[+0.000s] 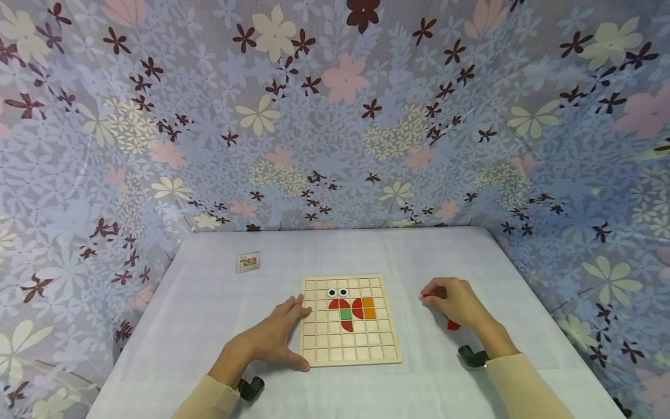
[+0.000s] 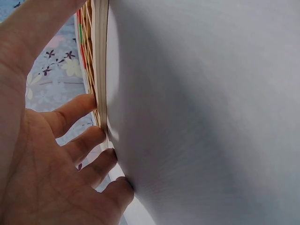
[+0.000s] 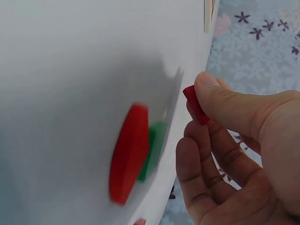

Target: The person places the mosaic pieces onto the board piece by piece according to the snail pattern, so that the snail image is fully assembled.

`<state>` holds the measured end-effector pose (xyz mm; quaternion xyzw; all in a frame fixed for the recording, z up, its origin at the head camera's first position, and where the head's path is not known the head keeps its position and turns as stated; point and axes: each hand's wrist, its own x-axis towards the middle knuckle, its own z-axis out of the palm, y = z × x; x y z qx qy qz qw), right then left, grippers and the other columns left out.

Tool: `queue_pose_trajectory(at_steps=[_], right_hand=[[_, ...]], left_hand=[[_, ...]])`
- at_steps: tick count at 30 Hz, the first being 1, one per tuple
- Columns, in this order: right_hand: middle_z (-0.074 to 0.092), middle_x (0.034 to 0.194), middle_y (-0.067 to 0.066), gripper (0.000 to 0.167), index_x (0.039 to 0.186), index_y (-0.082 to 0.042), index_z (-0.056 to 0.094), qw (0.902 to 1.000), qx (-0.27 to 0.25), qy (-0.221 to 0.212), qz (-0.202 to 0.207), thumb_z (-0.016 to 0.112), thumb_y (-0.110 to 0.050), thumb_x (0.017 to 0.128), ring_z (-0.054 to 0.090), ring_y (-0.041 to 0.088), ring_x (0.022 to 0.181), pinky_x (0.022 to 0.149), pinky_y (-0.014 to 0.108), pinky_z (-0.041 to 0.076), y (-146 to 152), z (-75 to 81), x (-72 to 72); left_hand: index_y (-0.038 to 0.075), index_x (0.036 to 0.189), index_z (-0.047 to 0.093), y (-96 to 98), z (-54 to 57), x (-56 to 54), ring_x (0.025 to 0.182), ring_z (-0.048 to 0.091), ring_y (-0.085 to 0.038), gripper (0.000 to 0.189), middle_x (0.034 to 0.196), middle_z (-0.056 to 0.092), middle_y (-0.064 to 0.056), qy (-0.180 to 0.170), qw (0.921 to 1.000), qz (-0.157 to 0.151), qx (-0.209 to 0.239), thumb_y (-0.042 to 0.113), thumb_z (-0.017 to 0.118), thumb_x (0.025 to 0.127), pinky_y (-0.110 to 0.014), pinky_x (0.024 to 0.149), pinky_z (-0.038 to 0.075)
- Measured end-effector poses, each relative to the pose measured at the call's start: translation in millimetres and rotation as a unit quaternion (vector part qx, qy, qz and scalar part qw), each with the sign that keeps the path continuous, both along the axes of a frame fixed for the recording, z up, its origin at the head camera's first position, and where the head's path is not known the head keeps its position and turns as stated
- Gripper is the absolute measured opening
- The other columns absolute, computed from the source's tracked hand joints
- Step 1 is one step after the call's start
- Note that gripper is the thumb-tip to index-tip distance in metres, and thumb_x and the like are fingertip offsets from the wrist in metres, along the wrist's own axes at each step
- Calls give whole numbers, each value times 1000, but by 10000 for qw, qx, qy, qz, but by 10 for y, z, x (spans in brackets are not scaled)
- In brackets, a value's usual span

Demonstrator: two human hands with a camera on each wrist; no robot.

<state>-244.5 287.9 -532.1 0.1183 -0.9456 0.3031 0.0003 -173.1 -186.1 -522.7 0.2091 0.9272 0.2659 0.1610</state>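
Head view: The wooden grid board [image 1: 320, 354] lies mid-table, partly filled — two eye discs [image 1: 332, 293], red rounded pieces [image 1: 335, 304], a green square [image 1: 346, 314] and two orange squares [image 1: 369, 302] are seated; most cells remain bare. A picture card [image 1: 248, 262] lies far left of it.

Left wrist view: The left hand [image 2: 61, 164] is spread at the board's left edge, grasping nothing.

Right wrist view: The right hand [image 3: 234, 150] pinches a red block [image 3: 196, 104] above the table — unplaced, as are the loose red piece [image 3: 130, 152] and green piece [image 3: 152, 150] nearby.
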Motion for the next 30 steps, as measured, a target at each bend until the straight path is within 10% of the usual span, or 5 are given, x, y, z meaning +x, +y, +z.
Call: queue_pose_trajectory(at_steps=[30], right_hand=[[84,102,-1,9,105,-14,83,9965,-426,-13,712,88,-6,103,69,11,84,75,23,59,-696,65,-88]], left_hand=[[13,173,51,10,1,-13,181,22,-52,124,195,22,-20,-73,10000,58,4,51,113,73,-75,141,36]])
